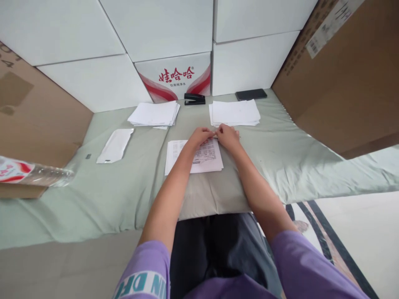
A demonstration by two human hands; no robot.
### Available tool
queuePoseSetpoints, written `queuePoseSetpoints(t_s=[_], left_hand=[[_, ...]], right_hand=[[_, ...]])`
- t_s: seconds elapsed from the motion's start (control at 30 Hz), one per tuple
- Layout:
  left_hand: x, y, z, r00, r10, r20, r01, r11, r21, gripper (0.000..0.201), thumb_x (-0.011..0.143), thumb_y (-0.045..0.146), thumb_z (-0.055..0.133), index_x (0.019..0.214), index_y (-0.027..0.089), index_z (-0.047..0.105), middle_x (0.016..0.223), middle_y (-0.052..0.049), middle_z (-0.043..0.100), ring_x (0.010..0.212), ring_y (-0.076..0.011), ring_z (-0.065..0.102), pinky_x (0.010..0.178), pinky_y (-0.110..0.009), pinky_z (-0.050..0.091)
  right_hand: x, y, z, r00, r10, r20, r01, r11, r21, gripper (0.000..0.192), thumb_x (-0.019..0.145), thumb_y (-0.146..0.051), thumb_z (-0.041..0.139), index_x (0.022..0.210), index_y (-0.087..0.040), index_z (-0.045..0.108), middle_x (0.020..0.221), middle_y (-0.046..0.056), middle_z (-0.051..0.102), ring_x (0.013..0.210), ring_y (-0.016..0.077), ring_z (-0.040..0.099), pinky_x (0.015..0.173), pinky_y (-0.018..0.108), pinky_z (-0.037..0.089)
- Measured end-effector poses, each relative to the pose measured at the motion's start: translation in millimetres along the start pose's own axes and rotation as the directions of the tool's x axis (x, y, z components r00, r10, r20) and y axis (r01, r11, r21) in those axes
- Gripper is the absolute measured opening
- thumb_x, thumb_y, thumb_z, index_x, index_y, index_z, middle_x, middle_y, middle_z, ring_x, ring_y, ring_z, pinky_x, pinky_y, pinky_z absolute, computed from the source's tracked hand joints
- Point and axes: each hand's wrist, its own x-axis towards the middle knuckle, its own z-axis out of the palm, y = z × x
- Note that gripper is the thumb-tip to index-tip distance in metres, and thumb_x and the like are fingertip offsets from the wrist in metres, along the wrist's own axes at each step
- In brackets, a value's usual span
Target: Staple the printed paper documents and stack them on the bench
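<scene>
Both hands meet at the far edge of a printed form (195, 155) lying near the cloth's (124, 187) front edge. The left hand (201, 136) and right hand (227, 135) pinch its top, fingers curled narrow. Behind stands a box (174, 79) reading 娃哈哈, beside a stapler (194, 99).

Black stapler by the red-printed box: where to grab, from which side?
Take the stapler across its long body, fingers on the front and back long sides, coming down from above. It lies flat on the green cloth with its length running left-right, and the box stands close behind, so a level approach from the rear looks blocked. Both hands are at the printed sheets, clear of it.
</scene>
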Motion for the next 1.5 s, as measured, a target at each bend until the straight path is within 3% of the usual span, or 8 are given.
queuePoseSetpoints(t_s=[0.17, 0.5, 0.8, 1.0, 1.23, 1.37, 1.43, 1.5], left_hand=[[-2.8, 3.3, 2.3, 0.999, -0.053, -0.002, 0.053, 0.997, -0.048, 0.018, 0.083, 0.019, 0.071, 0.072, 0.017, 0.056, 0.062, 0.002, 0.056, 0.042, -0.0043, 0.034, 0.042, -0.023, 0.017], [-1.8, 13.7, 8.6, 0.975, -0.191, -0.114, 0.204, 0.973, 0.108, 0.036, 0.079, 0.031, 0.08, 0.065, 0.02, 0.049, 0.052, 0.002, 0.049, 0.046, -0.0085, 0.038, 0.048, -0.026, 0.025], [1.8, 11.0, 14.6, 0.969, -0.168, -0.181, 0.193, 0.973, 0.128, 0.043, 0.077, 0.027, 0.081, 0.06, 0.021, 0.041, 0.05, 0.003, 0.045, 0.049, -0.0105, 0.041, 0.053, -0.028, 0.028], [3.6, 9.6, 12.0, 0.974, -0.181, -0.139, 0.209, 0.951, 0.227, 0.039, 0.08, 0.03, 0.076, 0.06, 0.022, 0.044, 0.05, 0.003, 0.044, 0.047, -0.0111, 0.037, 0.052, -0.028, 0.028], [0.2, -17.6, 7.3, 0.966, 0.135, -0.219, -0.06, 0.946, 0.32, 0.039, 0.077, 0.046, 0.073, 0.062, 0.022, 0.047, 0.059, 0.001, 0.052, 0.061, -0.0152, 0.05, 0.059, -0.028, 0.036], [-3.9, -24.4, -6.5, 0.89, 0.294, -0.348, -0.125, 0.892, 0.435, 0.026, 0.085, 0.046, 0.062, 0.079, 0.021, 0.06, 0.084, -0.005, 0.068, 0.081, -0.0192, 0.061, 0.076, -0.031, 0.044], [-8.5, -24.7, -14.2, 0.87, 0.39, -0.301, -0.193, 0.832, 0.519, 0.03, 0.086, 0.046, 0.061, 0.099, 0.02, 0.066, 0.108, -0.009, 0.072, 0.099, -0.0222, 0.064, 0.09, -0.035, 0.044], [-14.2, -24.8, -19.1, 0.899, 0.414, -0.143, -0.248, 0.749, 0.614, 0.048, 0.082, 0.05, 0.067, 0.121, 0.023, 0.064, 0.131, -0.011, 0.066, 0.12, -0.0273, 0.058, 0.104, -0.041, 0.038]], right_hand=[[1.1, -1.7, 1.7, 1.0, 0.01, -0.015, -0.011, 1.0, -0.009, 0.017, 0.092, -0.029, 0.046, 0.092, -0.022, 0.062, 0.112, 0.012, 0.07, 0.111, 0.0312, 0.056, 0.098, 0.048, 0.036], [1.0, -3.7, 3.3, 1.0, -0.012, -0.007, 0.011, 0.999, -0.043, 0.016, 0.094, -0.028, 0.046, 0.094, -0.022, 0.062, 0.109, 0.012, 0.069, 0.11, 0.0318, 0.053, 0.095, 0.048, 0.035], [1.0, -4.9, -0.4, 0.997, -0.051, 0.058, 0.056, 0.994, -0.092, 0.02, 0.094, -0.027, 0.042, 0.101, -0.024, 0.061, 0.119, 0.011, 0.067, 0.115, 0.0324, 0.053, 0.096, 0.051, 0.036], [1.8, -4.0, -1.3, 0.999, -0.026, 0.048, 0.03, 0.996, -0.084, 0.02, 0.094, -0.03, 0.045, 0.099, -0.023, 0.062, 0.117, 0.011, 0.069, 0.112, 0.0311, 0.055, 0.097, 0.049, 0.036], [-2.8, -1.4, -4.5, 0.999, -0.032, 0.017, 0.032, 0.999, -0.02, 0.019, 0.094, -0.029, 0.043, 0.092, -0.024, 0.061, 0.109, 0.008, 0.071, 0.108, 0.0282, 0.057, 0.094, 0.044, 0.037], [-6.0, -0.4, -3.4, 0.999, -0.038, -0.016, 0.038, 0.999, 0.017, 0.017, 0.094, -0.029, 0.043, 0.09, -0.024, 0.059, 0.107, 0.007, 0.072, 0.106, 0.0276, 0.056, 0.093, 0.041, 0.036], [-6.6, 1.1, -1.3, 0.998, -0.049, -0.049, 0.051, 0.998, 0.025, 0.017, 0.094, -0.028, 0.043, 0.09, -0.024, 0.059, 0.106, 0.008, 0.071, 0.106, 0.0279, 0.056, 0.092, 0.041, 0.035], [-6.2, 4.0, 1.0, 0.993, -0.057, -0.1, 0.061, 0.997, 0.036, 0.019, 0.095, -0.028, 0.041, 0.093, -0.024, 0.059, 0.105, 0.008, 0.071, 0.106, 0.0279, 0.055, 0.092, 0.04, 0.036]])
